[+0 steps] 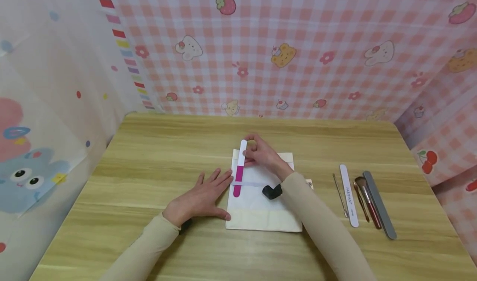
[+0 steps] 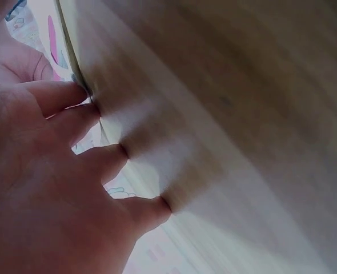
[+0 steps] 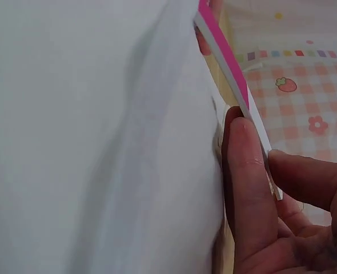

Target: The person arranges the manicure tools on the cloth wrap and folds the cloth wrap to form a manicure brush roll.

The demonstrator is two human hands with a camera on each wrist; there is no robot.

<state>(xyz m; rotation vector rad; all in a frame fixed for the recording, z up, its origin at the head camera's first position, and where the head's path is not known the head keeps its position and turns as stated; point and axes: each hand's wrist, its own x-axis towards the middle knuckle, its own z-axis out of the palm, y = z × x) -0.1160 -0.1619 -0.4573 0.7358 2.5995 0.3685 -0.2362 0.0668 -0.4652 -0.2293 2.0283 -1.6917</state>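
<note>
A white cloth pouch (image 1: 265, 220) lies flat on the wooden table, with a narrow pale band (image 1: 253, 184) running across it. My right hand (image 1: 265, 156) pinches the white end of a pink-and-white nail file (image 1: 239, 174) between thumb and fingers, above the pouch's left side. The band crosses over the file's pink lower part. In the right wrist view, the nail file (image 3: 228, 60) slants up from the fingers, apart from the cloth. With fingers spread, my left hand (image 1: 199, 200) rests at the pouch's left edge; the left wrist view shows its fingertips (image 2: 157, 212) touching the surface.
To the right lie a thin metal tool (image 1: 340, 195), a white nail file (image 1: 348, 196) with lettering, a slim brown tool (image 1: 361, 200), a makeup brush (image 1: 369, 202) and a grey nail file (image 1: 380, 205). Patterned cloth (image 1: 261, 86) hangs behind the table.
</note>
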